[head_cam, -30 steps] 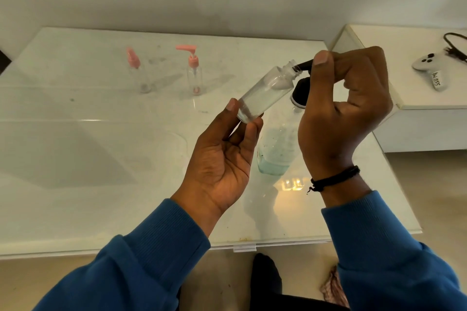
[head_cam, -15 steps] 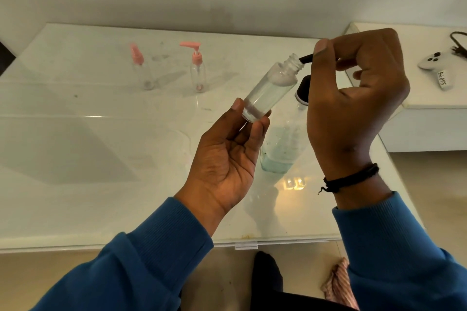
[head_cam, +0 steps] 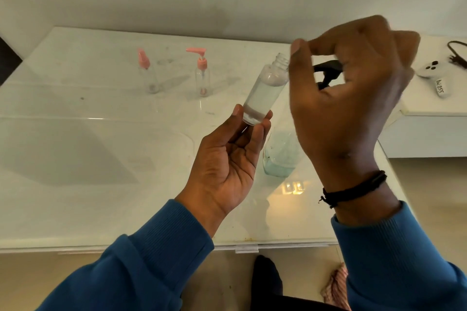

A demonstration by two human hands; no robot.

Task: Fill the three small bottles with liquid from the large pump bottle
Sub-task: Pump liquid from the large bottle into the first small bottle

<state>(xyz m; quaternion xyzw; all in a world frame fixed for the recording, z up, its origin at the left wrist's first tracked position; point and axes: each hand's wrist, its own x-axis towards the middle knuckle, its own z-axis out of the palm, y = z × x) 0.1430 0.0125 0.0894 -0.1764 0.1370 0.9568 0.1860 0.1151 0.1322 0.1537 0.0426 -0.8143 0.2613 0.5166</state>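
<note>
Small bottle (head_cam: 262, 93) in left hand (head_cam: 227, 159): clear, colourless liquid. Large pump bottle (head_cam: 280, 156) under right hand (head_cam: 346, 98): clear, pale blue-green at base, black pump head (head_cam: 328, 68). Two small bottles beyond left hand: clear, pink pumps (head_cam: 199, 58). Surface (head_cam: 75, 159) glossy white. Sleeves (head_cam: 151, 260) blue, ribbed cuffs. Black wristband (head_cam: 353, 190) on right wrist.

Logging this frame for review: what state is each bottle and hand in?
Held bottle: uncapped, tilted, partly filled.
Pump bottle: upright on table, low on liquid.
Two pink-capped bottles: capped, upright.
Left hand: holds held bottle's base.
Right hand: curled over black pump; grip unclear.
</note>
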